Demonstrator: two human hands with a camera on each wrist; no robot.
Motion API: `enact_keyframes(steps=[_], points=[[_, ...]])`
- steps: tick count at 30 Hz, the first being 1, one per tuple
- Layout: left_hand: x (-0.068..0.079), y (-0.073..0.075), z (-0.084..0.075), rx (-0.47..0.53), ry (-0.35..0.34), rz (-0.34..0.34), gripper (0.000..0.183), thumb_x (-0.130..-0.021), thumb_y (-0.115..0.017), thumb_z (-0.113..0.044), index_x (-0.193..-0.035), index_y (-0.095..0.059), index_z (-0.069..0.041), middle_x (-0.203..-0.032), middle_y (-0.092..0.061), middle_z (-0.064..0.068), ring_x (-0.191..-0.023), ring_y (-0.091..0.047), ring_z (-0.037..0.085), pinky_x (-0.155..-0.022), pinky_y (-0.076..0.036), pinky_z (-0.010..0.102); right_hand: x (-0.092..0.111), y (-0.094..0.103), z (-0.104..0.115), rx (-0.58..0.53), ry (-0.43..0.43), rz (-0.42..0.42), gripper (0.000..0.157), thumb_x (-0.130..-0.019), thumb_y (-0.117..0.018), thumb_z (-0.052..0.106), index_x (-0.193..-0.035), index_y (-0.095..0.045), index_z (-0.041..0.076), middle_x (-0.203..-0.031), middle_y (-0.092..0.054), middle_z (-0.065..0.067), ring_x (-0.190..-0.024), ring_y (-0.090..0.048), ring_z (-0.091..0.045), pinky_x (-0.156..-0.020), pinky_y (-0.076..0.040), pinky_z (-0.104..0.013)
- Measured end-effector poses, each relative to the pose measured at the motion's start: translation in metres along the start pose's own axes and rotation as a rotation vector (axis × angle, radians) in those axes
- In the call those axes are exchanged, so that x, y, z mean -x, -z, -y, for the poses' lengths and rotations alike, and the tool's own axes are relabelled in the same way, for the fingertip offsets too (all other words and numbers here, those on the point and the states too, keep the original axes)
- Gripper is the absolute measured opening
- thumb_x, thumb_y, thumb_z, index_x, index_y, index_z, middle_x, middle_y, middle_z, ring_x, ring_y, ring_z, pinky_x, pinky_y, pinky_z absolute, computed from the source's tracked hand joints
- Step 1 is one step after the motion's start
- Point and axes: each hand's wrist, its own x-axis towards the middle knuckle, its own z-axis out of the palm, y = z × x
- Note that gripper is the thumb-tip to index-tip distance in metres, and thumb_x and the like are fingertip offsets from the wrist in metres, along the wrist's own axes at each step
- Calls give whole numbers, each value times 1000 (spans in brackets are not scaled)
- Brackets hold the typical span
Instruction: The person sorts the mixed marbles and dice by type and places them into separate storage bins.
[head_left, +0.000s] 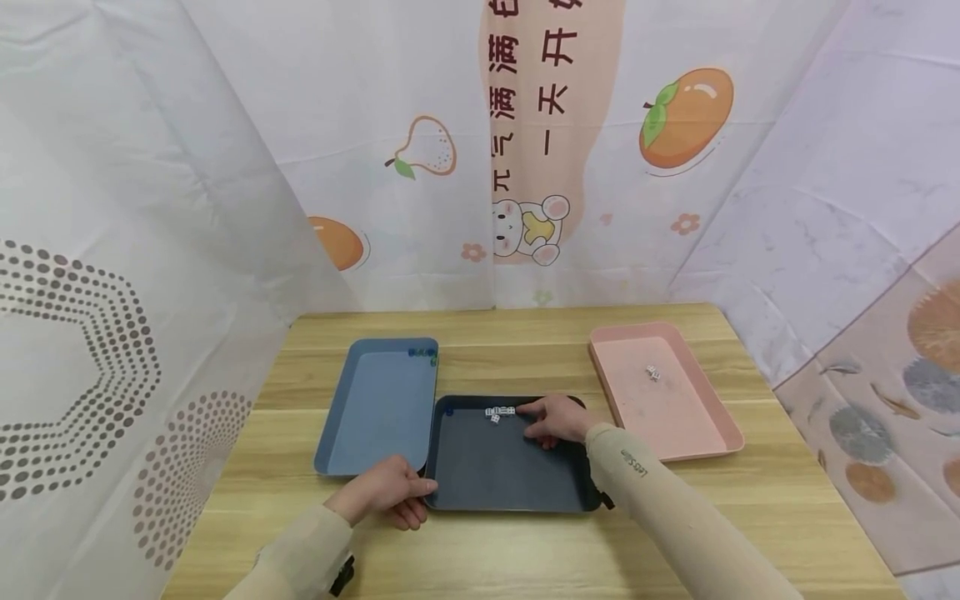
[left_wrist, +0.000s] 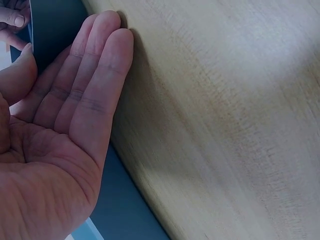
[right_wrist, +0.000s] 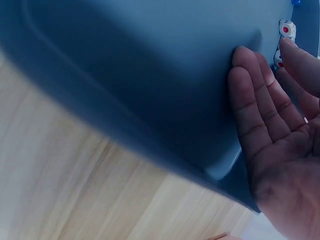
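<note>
wood-grain table (head_left: 517, 546), white fruit-print cloth (head_left: 465, 158) behind, dot-patterned cloth (head_left: 142, 275) at left

pale beige sleeves cover both arms down to the bare left hand (head_left: 386, 490) and right hand (head_left: 561, 418); small dark lettering (head_left: 633, 463) marks the right sleeve (head_left: 678, 510), and a black piece (head_left: 342, 577) shows under the left sleeve (head_left: 306, 546) near the wrist

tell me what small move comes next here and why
Probably settling the right-end white die snugly in its row: the right grip reaches right up to it, and the left grip is at the near-left corner of the dark tray, perhaps steadying it.
</note>
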Motion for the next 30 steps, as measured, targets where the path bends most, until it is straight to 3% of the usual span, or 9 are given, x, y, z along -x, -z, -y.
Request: enact_keyframes(steps=[10,30], points=[[1,0,-1,5,4,-5,38,-102,-66,-30,-84,-79,1,-74,-75,14,-64,-74,22,-63,-63,39,2,1,4,16,15,-12,50,-95,-74,12,-143,-61,9,-71,-69,-6,-63,-67,-20,-61,-58,-34],[-1,-1,0,2,0,-3,39,-101,-67,-30,-82,-78,2,-75,-76,15,-63,-74,20,-63,-63,38,0,1,-10,-75,86,-48,48,-99,-68,10,-145,-59,11,-71,-70,-8,-60,-68,-24,-56,-58,-37]])
